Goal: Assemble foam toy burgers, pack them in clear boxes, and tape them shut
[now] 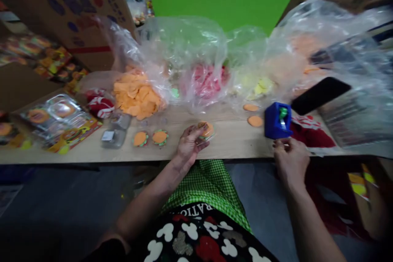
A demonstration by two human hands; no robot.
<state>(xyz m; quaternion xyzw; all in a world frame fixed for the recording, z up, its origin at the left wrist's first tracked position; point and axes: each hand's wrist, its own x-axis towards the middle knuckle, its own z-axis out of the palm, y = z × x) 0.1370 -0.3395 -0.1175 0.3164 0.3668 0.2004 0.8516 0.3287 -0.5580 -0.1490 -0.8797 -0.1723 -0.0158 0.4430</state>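
Orange disc with a green rim (206, 129) sits pinched in my left hand (189, 146), held just above the desk (233, 141) near its front edge; the fingers (199, 144) are curled closed around it, thumb underneath. My right hand (290, 159) rests at the desk edge just below a blue block-shaped tool (277, 120) with a green part on top; its fingers are bent inward, and I cannot tell whether they grip anything. Two matching green-rimmed discs (150, 138) lie flat on the desk to the left of the held one. Two plain orange discs (253, 114) lie just left of the blue tool. Behind, clear plastic bags (184, 49) hold heaps of orange pieces (137, 96), pink pieces (208, 80) and yellow pieces (260, 86). A dark phone (319, 95) lies to the right, beyond the tool.
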